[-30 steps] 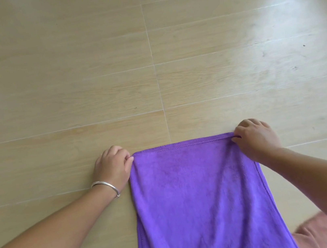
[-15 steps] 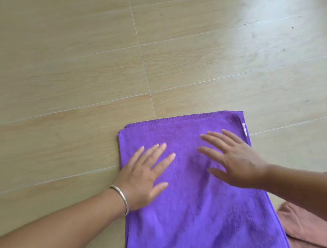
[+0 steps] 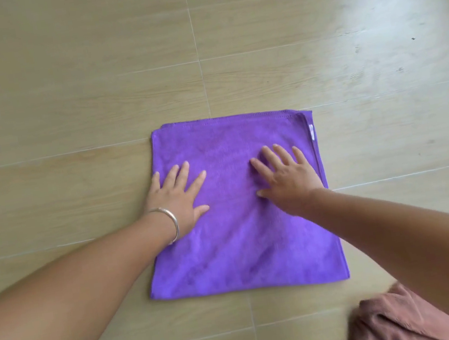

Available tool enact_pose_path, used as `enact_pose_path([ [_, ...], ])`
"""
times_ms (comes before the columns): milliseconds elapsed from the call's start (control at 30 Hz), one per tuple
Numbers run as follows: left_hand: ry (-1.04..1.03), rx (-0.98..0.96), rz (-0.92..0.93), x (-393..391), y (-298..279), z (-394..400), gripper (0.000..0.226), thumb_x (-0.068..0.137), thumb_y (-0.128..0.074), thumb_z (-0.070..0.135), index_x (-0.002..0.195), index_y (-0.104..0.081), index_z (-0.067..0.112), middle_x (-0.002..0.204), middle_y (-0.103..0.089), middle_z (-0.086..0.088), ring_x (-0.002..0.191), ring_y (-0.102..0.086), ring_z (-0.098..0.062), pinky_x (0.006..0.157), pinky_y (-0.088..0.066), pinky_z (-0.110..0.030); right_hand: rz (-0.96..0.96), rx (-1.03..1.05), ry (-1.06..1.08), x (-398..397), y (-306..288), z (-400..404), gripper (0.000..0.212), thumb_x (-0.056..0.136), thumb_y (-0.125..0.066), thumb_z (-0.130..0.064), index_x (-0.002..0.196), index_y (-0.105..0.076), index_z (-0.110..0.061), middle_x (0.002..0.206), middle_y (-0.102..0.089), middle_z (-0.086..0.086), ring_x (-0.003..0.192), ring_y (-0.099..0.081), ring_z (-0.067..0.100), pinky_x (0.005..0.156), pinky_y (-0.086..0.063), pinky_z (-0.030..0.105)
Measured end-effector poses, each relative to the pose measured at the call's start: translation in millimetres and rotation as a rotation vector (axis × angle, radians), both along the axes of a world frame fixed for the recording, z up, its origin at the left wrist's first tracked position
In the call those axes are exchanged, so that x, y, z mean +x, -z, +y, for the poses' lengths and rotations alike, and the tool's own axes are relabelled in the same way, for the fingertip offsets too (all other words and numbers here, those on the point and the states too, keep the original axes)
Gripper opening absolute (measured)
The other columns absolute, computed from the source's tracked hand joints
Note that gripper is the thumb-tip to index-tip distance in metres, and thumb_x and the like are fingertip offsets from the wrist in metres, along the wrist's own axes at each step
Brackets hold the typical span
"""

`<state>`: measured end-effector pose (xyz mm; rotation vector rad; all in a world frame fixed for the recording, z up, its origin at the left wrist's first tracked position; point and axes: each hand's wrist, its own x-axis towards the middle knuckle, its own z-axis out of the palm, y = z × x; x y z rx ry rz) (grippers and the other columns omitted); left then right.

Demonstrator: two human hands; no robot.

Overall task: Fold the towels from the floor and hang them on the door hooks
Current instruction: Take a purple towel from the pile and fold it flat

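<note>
A purple towel (image 3: 243, 242) lies flat on the wooden floor, folded into a near square, with a small white tag on its right edge. My left hand (image 3: 178, 200) presses on the towel's left side, fingers straight and spread, a silver bangle at the wrist. My right hand (image 3: 285, 178) lies flat on the towel's right half, fingers spread too. Neither hand grips the cloth. No door hooks are in view.
The pale wood-look floor (image 3: 319, 68) stretches beyond the towel, with a bright glare patch at the upper right. A crumpled brown-pink cloth (image 3: 391, 322) sits at the bottom right, partly under my right forearm.
A second ago both hands pinched the towel's far corners; they let go and now lie flat on it. The view has shifted, so the towel's near folded edge shows.
</note>
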<state>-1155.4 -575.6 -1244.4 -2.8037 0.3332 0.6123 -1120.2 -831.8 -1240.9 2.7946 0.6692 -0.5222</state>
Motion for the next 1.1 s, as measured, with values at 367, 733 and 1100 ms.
enact_pose_path([
  [367, 0.209, -0.160, -0.040, -96.7, -1.3, 32.1, 0.078, 0.079, -0.034, 0.071, 0.143, -0.043, 0.026, 0.151, -0.035, -0.014, 0.137, -0.037, -0.033, 0.102, -0.036, -0.063, 0.037, 0.202, -0.217, -98.0, 11.0, -59.1, 0.068, 0.091, -0.036, -0.061, 0.147, -0.037, -0.023, 0.156, -0.029, 0.008, 0.143, -0.028, 0.029, 0.113, -0.021, 0.050],
  [733, 0.596, -0.543, -0.108, -124.5, -2.8, 30.2, 0.050, 0.069, -0.077, 0.048, 0.113, -0.068, 0.026, 0.109, -0.065, 0.000, 0.091, -0.062, -0.021, 0.081, -0.051, -0.033, 0.057, 0.222, -0.543, -109.9, 11.0, -86.5, 0.065, 0.089, -0.046, -0.062, 0.143, -0.044, -0.026, 0.153, -0.036, 0.008, 0.140, -0.035, 0.026, 0.109, -0.026, 0.048],
  [1100, 0.498, -0.397, -0.146, -126.8, -22.4, 30.0, 0.034, 0.077, -0.046, 0.012, 0.091, -0.074, 0.023, 0.085, -0.069, 0.003, 0.060, -0.061, -0.018, 0.051, -0.048, -0.022, 0.043, 0.020, -0.308, -134.5, -10.7, -69.2, 0.058, 0.077, -0.037, -0.022, 0.131, -0.060, -0.020, 0.140, -0.053, 0.008, 0.123, -0.055, 0.033, 0.094, -0.049, 0.055],
])
